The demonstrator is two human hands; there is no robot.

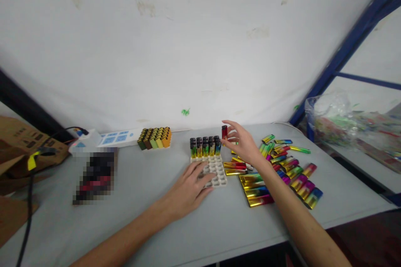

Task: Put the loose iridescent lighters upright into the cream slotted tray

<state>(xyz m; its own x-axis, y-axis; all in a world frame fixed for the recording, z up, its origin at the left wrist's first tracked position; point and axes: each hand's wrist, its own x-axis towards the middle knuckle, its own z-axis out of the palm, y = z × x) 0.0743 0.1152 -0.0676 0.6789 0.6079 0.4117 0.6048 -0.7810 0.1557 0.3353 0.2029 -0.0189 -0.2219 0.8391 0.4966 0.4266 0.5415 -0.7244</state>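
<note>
My right hand [239,142] is closed on a red lighter [224,132] with a black top, pinched upright between thumb and fingers just right of the filled rows. A white tray [222,177] with small slots lies on the table beneath. Several lighters [205,148] with black tops and shiny yellow, green and blue bodies stand upright in its far rows. Across the tray's near left part lies my left hand [191,185], open, fingers apart and hiding some of the slots. Loose metallic rainbow lighters [260,192] lie in a pile beside and below my right forearm.
Another block of upright gold and green lighters [155,137] stands near the wall at left. Beside it is a white power strip [117,137]. A pixelated dark item [95,177] lies further left, near brown cardboard [21,146]. Clear plastic bags [332,112] sit by the blue rack [332,62].
</note>
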